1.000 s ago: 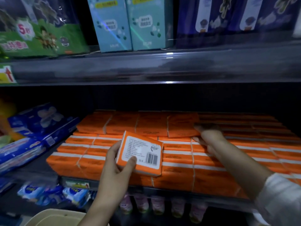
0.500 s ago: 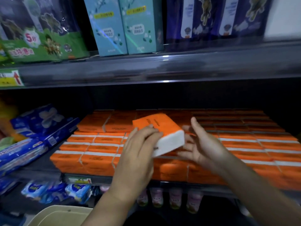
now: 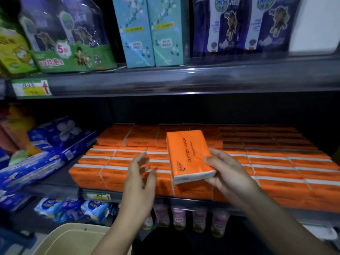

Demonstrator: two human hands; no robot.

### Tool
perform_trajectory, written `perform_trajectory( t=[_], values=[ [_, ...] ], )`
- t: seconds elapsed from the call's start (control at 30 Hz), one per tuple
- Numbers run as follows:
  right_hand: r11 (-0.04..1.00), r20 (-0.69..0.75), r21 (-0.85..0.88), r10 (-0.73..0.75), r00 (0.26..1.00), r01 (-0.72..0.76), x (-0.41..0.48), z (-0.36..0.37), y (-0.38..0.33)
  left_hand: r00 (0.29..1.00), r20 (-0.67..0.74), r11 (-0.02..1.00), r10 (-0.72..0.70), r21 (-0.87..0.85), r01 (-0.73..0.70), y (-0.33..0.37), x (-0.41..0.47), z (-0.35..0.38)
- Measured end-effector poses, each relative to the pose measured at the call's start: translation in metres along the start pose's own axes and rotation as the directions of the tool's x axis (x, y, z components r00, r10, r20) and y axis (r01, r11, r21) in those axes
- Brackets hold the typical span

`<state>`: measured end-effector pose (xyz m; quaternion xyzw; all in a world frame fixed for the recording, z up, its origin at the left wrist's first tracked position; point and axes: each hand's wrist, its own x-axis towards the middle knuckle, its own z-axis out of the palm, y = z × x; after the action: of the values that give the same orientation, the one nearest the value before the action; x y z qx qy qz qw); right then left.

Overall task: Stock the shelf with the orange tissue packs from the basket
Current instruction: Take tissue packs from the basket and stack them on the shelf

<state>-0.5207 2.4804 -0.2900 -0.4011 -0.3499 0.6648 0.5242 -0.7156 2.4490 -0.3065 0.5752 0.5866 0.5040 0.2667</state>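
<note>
An orange tissue pack [image 3: 187,154] printed "COTTON TISSUE" is held in front of the shelf, its printed face up. My right hand [image 3: 225,171] grips it from the right side, thumb on top. My left hand [image 3: 140,176] hovers just left of the pack with relaxed fingers and holds nothing. Behind them, rows of stacked orange tissue packs [image 3: 276,162] fill the middle shelf [image 3: 184,197]. A beige basket [image 3: 73,240] shows its rim at the bottom left.
Blue wrapped packs [image 3: 55,142] lie left of the orange stack. The upper shelf [image 3: 184,81] carries teal boxes [image 3: 149,32], green and purple bags. Pink bottles [image 3: 178,218] and blue-white packets [image 3: 73,208] sit on the shelf below.
The orange pack passed from my left hand to my right hand and turned printed face up. My left hand let go and drew back to the left.
</note>
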Motion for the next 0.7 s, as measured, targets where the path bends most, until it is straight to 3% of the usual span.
perform_trajectory(
  t=[0.07,0.17,0.27,0.33,0.43,0.6,0.67,0.7],
  values=[
    [1.0,-0.032,0.012,-0.023,0.999,0.024,0.0,0.003,0.005,0.972,0.087,0.938,-0.22,-0.255,0.235,0.011,-0.001,0.003],
    [0.998,-0.018,0.028,-0.061,0.998,0.061,-0.002,0.006,0.02,0.926,0.221,0.808,-0.306,-0.454,0.375,0.022,-0.007,0.017],
    [0.998,0.105,0.024,-0.054,0.993,0.052,-0.008,0.007,0.034,0.955,0.129,0.883,-0.267,-0.364,0.297,0.024,-0.007,0.024],
    [0.999,0.108,-0.018,-0.047,0.993,0.049,-0.01,0.001,0.035,0.967,0.136,0.921,-0.215,-0.302,0.247,0.023,-0.002,0.022],
    [0.996,-0.04,-0.04,-0.079,0.996,0.077,-0.011,-0.021,0.026,0.962,0.231,0.942,-0.147,-0.265,0.207,0.023,0.002,0.023],
    [0.99,-0.071,-0.119,-0.079,0.994,0.071,-0.013,-0.05,0.002,0.946,0.299,0.957,-0.124,-0.215,0.193,0.024,0.014,0.046],
    [0.991,-0.201,-0.077,-0.121,0.972,0.107,-0.004,-0.066,-0.011,0.95,0.3,0.987,-0.082,-0.108,0.119,0.02,0.022,0.058],
    [0.989,-0.274,-0.055,-0.146,0.951,0.137,0.001,-0.076,-0.019,0.95,0.306,0.998,-0.057,0.024,0.052,0.014,0.026,0.063]
  ],
)
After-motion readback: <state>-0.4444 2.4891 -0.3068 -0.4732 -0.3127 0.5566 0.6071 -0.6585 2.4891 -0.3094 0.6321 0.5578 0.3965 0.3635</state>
